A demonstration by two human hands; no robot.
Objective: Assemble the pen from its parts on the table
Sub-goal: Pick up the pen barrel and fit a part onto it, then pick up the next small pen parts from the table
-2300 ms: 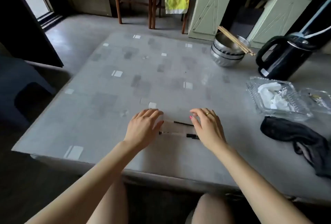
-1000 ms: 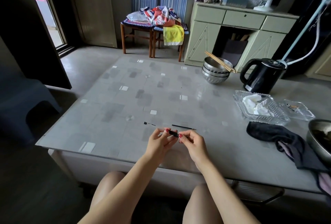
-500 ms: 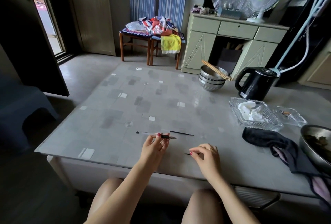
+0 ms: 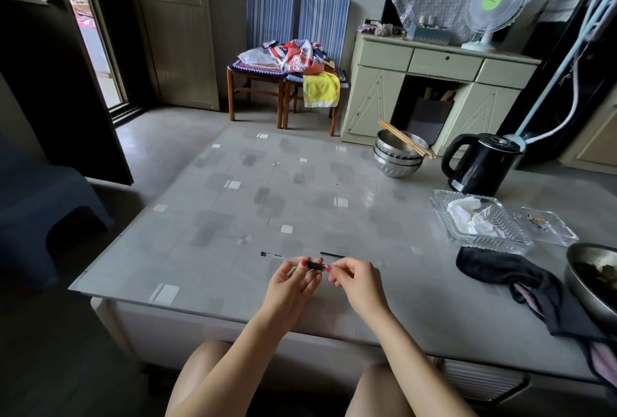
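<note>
I hold the pen barrel [image 4: 283,259], clear with a black cap end at its left and a black grip section [image 4: 315,265] at its right, just above the grey table [image 4: 233,216] near the front edge. My left hand [image 4: 290,284] pinches it at the grip. My right hand [image 4: 357,279] pinches a small part against the right end of the grip; my fingertips hide that part. A thin black refill [image 4: 332,254] lies on the table just beyond my hands.
To the right are a black cloth [image 4: 500,274], a glass tray [image 4: 447,216] with tissues, a small glass dish [image 4: 564,233] and a metal bowl [image 4: 581,279]. A black kettle [image 4: 480,166] and stacked steel bowls [image 4: 397,163] with chopsticks stand at the back right.
My right hand has come up from the table with a small part and met the right end of the barrel held by my left hand. The refill stays on the table.
</note>
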